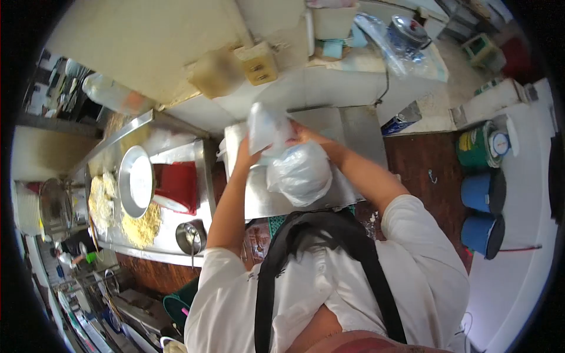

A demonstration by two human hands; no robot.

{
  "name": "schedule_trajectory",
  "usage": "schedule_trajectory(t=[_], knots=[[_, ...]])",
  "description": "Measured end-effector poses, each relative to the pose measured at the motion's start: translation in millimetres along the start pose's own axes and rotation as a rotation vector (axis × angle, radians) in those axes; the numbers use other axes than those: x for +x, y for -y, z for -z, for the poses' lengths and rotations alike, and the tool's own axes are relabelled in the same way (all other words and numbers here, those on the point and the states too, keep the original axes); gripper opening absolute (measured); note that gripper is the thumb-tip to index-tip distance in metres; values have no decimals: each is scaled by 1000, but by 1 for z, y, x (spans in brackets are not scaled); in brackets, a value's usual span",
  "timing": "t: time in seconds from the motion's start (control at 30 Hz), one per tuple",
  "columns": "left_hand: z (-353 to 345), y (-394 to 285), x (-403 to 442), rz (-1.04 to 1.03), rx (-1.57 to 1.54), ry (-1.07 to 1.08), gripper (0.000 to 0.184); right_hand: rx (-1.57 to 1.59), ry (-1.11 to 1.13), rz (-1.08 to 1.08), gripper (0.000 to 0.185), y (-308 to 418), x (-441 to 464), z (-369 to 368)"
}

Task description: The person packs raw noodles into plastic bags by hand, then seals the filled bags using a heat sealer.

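Note:
A white, translucent plastic bag (300, 175) with a bulging, rounded body is above the metal-topped table (259, 203) in front of me. Its loose upper part stands up toward the wall. My left hand (248, 154) grips the bag from the left, its fingers mostly hidden behind the plastic. From the right, my right hand (305, 135) is closed on the gathered part near the neck. What fills the bag cannot be made out.
On the left metal counter are a round metal bowl (136, 181), a red container (178, 187), a pile of yellowish strands (141, 226) and a small metal pot (191, 237). A dark blue tin (402, 119) stands right of the table. Blue buckets (479, 193) line the right wall.

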State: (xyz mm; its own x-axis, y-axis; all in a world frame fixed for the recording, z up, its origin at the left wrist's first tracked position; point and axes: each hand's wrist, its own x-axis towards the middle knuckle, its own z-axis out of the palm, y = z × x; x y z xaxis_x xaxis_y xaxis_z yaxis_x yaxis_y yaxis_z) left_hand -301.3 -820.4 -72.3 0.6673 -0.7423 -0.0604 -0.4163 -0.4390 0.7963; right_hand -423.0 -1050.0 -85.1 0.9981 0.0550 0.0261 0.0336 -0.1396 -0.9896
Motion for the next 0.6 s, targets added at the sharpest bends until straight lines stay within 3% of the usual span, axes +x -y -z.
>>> schedule_trajectory(t=[0.03, 0.07, 0.1, 0.13, 0.17, 0.2, 0.23, 0.27, 0.33, 0.37, 0.47, 0.6], knots=[[12, 10, -3, 20, -57, 51, 61, 99, 25, -100, 94, 2, -10, 7], [30, 42, 1, -79, 149, 71, 43, 34, -3, -116, 87, 12, -22, 17], [56, 27, -3, -121, 165, 0, 49, -32, -30, -126, 81, 32, -32, 32], [83, -14, -14, 89, 180, -126, 43, -93, -53, -137, 75, 50, -41, 45], [110, -43, -10, 61, 7, -196, 38, -162, -203, 13, 59, 61, -52, 57], [134, -73, -10, 42, -166, -266, 32, -239, -331, -33, 51, 82, -60, 74], [148, -136, -12, 6, -57, -340, 26, -317, -455, -79, 43, 110, -65, 93], [151, -205, -12, -30, 53, -416, 20, -426, -635, 42, 37, 141, -72, 109], [124, -307, 0, -396, 113, -524, 18, -587, -907, 233, 27, 191, -74, 138], [112, -344, 12, -488, 234, -477, 22, -639, -998, 298, 24, 203, -70, 153], [65, -397, 84, -748, 468, -403, 31, -895, -1172, 483, 28, 201, -39, 201], [19, -424, 167, -629, 834, -350, 25, -1159, -1030, 528, 30, 173, -6, 243]])
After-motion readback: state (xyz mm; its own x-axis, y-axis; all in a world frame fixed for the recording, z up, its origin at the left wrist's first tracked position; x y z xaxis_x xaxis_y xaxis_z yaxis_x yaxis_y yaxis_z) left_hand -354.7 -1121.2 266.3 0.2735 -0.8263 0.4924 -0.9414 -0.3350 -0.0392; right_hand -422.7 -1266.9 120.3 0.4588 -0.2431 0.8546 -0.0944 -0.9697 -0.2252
